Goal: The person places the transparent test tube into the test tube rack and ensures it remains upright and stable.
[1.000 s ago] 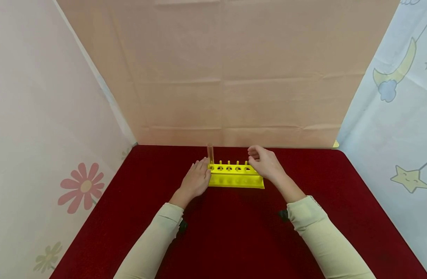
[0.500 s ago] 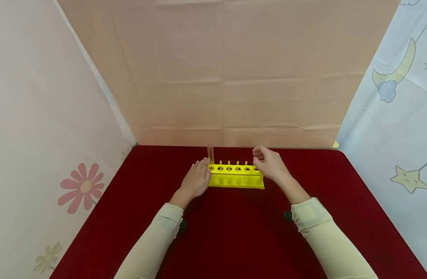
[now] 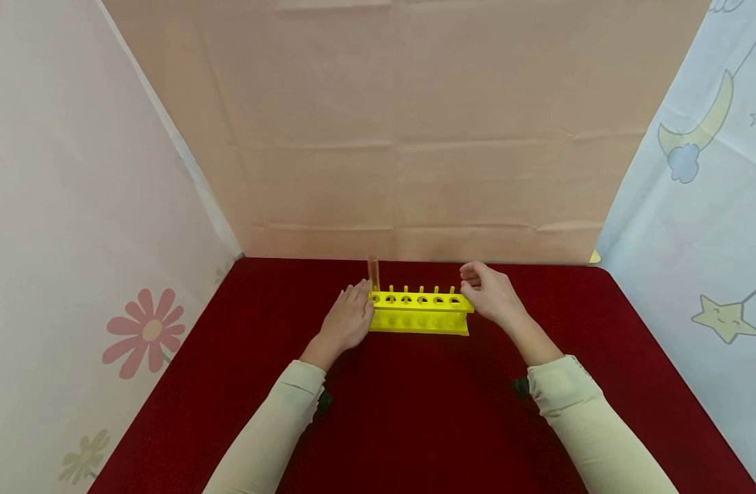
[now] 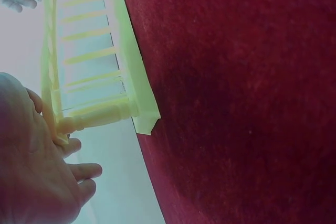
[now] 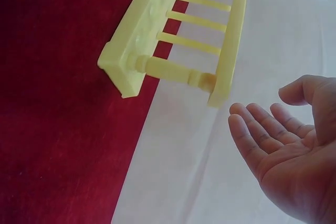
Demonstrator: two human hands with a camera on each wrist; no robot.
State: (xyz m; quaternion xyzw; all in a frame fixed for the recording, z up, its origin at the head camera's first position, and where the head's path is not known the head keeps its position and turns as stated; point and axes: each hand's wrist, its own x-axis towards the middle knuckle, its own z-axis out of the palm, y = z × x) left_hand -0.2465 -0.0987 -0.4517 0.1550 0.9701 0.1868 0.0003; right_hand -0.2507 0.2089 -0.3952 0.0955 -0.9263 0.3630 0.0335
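Observation:
A yellow test tube rack stands on the red table, with a row of round holes and a row of upright pegs behind them. At its left end a clear test tube stands upright, in line with the pegs. My left hand rests against the rack's left end with its fingers mostly straight. In the left wrist view its thumb and fingers lie around the end of the top plate. My right hand is just off the rack's right end, its fingers loosely bent and holding nothing; the right wrist view shows the bare palm.
The red tabletop reaches back to a tan paper backdrop. Printed cloth panels flank it, one with a pink flower on the left, one with a yellow star on the right.
My right hand has moved to the right, off the rack's top, so the rightmost hole and peg now show. My left hand, the rack and the tube have stayed in place.

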